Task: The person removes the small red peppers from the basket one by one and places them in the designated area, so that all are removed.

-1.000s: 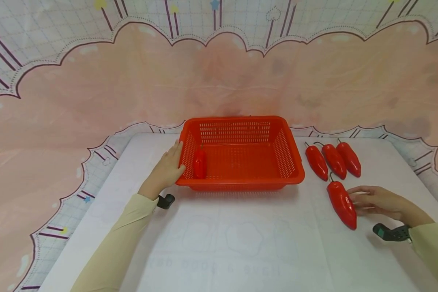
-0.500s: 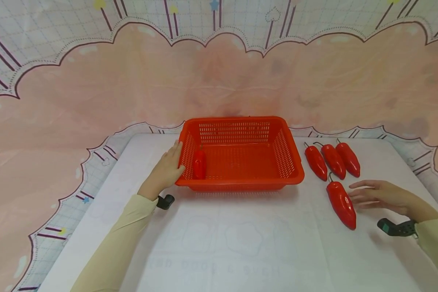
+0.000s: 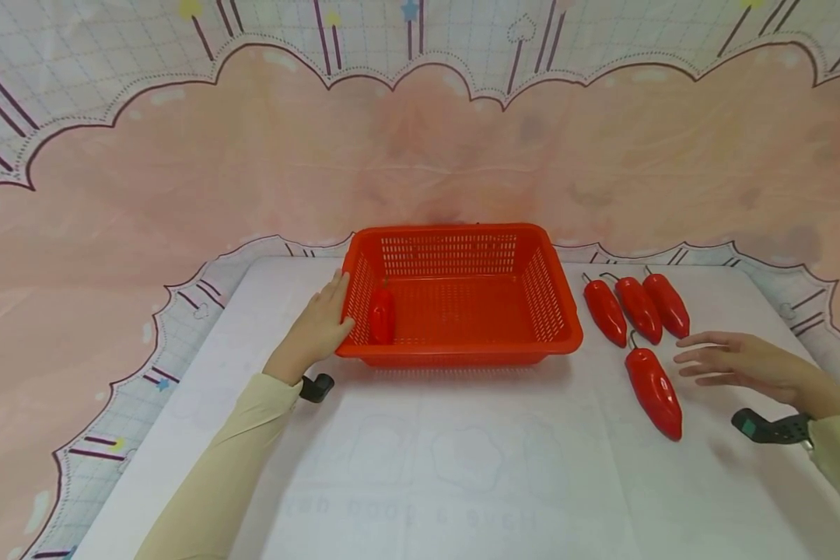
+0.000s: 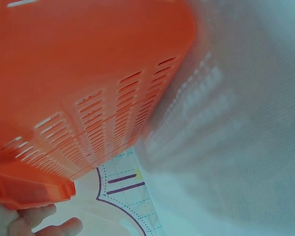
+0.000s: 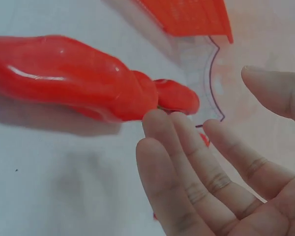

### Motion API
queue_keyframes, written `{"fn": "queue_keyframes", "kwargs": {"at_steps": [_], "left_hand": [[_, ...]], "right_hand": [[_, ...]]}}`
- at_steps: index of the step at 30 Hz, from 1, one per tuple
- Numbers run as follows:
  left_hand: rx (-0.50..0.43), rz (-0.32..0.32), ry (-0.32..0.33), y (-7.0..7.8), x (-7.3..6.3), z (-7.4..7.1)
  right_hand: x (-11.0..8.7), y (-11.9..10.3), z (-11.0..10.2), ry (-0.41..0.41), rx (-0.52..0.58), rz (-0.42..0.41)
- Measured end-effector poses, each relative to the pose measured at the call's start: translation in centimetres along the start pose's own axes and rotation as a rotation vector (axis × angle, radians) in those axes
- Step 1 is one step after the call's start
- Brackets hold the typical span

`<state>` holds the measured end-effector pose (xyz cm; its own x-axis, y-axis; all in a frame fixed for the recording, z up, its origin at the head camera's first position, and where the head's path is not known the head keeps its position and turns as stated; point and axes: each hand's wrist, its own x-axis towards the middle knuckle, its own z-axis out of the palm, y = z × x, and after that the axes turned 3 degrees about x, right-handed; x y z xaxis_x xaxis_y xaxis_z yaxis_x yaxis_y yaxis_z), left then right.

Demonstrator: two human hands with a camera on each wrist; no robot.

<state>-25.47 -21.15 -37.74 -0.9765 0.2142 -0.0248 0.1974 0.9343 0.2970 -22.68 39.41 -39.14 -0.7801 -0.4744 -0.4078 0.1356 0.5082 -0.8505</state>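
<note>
At the left rim of a red plastic basket [image 3: 455, 354], my left hand [image 3: 315, 327] rests with its fingers stretched along the edge. Its fingertips [image 4: 64, 228] show beside the rim in the left wrist view. One red pepper [image 3: 382, 315] lies inside the basket, against the left side. My right hand [image 3: 745, 364] hovers over the table at the right, fingers spread and holding nothing. Just left of it lies a large glossy red pepper [image 3: 654, 393], which also fills the upper left of the right wrist view. Behind this pepper lie three more red peppers [image 3: 639, 309], side by side.
A white cloth with faint printing covers the table [image 3: 462, 459]. Behind it hangs a peach backdrop [image 3: 420, 163] with scalloped patterned edges. Each wrist wears a small dark camera [image 3: 770, 428].
My right hand has drawn away from the large red pepper, moving right and a little toward the back. The left hand and the basket keep their places.
</note>
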Motion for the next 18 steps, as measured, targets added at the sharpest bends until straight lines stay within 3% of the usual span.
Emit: {"fn": "queue_keyframes", "kwargs": {"at_steps": [9,18], "left_hand": [[-0.004,-0.008,-0.003,0.0,-0.1,0.1],[0.003,-0.001,-0.004,0.1,0.0,0.0]], "right_hand": [[0.4,-0.9,0.5,-0.014,0.022,-0.06],[0.9,-1.7,0.9,0.02,0.014,-0.019]]}}
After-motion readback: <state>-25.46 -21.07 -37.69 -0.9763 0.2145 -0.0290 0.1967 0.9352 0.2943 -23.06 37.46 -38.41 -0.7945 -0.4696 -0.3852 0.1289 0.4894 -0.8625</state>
